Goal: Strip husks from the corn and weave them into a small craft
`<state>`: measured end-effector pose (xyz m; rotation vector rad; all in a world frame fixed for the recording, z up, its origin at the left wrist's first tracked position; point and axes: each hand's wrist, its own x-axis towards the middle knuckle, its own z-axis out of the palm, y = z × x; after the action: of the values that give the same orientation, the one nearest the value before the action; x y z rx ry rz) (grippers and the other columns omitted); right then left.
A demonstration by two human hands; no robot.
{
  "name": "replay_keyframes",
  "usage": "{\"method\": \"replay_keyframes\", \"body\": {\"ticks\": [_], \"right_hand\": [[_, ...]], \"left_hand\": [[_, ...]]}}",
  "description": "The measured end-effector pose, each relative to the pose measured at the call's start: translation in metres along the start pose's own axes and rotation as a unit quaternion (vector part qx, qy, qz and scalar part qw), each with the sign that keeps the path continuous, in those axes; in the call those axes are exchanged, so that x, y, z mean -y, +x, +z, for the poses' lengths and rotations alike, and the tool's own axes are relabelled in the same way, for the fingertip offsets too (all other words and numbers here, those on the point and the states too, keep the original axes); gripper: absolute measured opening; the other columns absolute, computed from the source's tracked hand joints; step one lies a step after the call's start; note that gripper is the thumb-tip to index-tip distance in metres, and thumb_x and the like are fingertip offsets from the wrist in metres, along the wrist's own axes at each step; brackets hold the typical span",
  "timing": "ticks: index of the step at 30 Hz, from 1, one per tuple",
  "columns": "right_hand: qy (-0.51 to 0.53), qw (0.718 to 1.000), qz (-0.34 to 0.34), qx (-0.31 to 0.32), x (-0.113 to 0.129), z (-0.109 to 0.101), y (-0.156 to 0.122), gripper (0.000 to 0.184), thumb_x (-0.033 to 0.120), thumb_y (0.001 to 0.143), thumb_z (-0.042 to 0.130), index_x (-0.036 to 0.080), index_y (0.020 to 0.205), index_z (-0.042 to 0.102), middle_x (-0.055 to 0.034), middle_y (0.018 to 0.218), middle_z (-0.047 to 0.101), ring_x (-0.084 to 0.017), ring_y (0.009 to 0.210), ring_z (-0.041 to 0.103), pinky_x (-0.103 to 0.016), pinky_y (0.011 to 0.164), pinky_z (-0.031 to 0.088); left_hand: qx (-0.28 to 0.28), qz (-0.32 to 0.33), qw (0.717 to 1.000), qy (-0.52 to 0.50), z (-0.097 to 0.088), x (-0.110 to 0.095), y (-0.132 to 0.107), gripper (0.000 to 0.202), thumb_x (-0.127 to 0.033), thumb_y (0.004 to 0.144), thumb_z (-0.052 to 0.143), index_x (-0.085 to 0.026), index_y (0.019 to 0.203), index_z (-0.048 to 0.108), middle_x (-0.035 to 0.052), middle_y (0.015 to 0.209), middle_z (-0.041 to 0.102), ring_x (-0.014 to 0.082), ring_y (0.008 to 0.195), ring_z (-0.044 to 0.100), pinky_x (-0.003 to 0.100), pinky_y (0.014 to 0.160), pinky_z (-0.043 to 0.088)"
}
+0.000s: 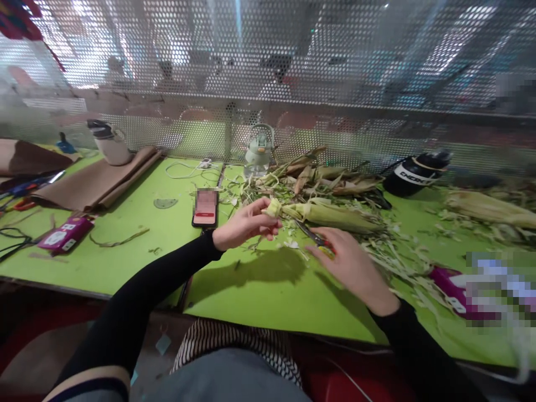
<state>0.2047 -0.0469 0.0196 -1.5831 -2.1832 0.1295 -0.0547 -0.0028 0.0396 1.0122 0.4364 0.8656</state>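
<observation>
My left hand [253,220] is closed, its thumb and fingertips pinching a small pale yellow-green bundle of corn husk [274,207]. In my right hand [349,262] is a pair of scissors [312,233] with dark blades and red and yellow handle parts. The blades point up and left, a little to the right of the bundle and apart from it. Whether they are parted is hard to see. Just beyond the scissors lies an ear of corn in its green husk [339,216]. Husk scraps [291,244] are scattered on the table under both hands.
Dry husks [322,176] are heaped behind the ear. A phone [205,207] lies left of my left hand. A clear green-lidded bottle [257,153] and a black bottle [414,176] stand at the back, before a perforated metal screen [201,128]. Purple packets [67,234] lie at both sides.
</observation>
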Motion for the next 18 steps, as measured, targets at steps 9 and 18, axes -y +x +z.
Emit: {"method": "replay_keyframes", "body": {"ticks": [9, 18], "right_hand": [[0.320, 0.942, 0.014, 0.102, 0.050, 0.053, 0.062, 0.057, 0.071, 0.089, 0.047, 0.017, 0.094, 0.064, -0.0045, 0.074, 0.065, -0.016, 0.059, 0.053, -0.030, 0.055, 0.044], [0.286, 0.956, 0.034, 0.060, 0.057, 0.064, 0.050, 0.047, 0.061, 0.087, 0.061, 0.018, 0.106, 0.062, -0.0083, 0.095, 0.072, -0.023, 0.079, 0.064, -0.033, 0.071, 0.048]], "left_hand": [[-0.098, 0.025, 0.995, -0.024, -0.011, -0.001, 0.017, 0.029, -0.014, 0.079, 0.065, -0.016, 0.107, 0.058, 0.0027, 0.093, 0.068, 0.0067, 0.067, 0.062, 0.015, 0.053, 0.043], [-0.124, -0.005, 0.981, 0.149, -0.036, 0.045, 0.015, 0.032, -0.043, 0.082, 0.073, -0.013, 0.090, 0.070, 0.0045, 0.088, 0.071, 0.0139, 0.086, 0.065, 0.029, 0.087, 0.051]]}}
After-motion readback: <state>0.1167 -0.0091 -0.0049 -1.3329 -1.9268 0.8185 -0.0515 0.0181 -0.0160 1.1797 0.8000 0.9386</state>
